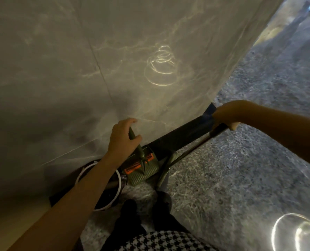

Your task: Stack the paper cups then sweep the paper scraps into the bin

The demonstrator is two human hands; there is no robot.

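My left hand grips the upright green handle of a dustpan, whose olive pan with an orange comb strip stands on the floor at the table's near edge. My right hand grips the top of a dark broom handle that slants down to the left toward the pan. A bin with a white rim sits under the table edge, partly hidden behind my left forearm. No paper cups or scraps show in this view.
A large table covered with a pale plastic sheet fills the left and centre, with a dark taped edge. Grey speckled floor lies to the right. My dark shoes stand just below the dustpan.
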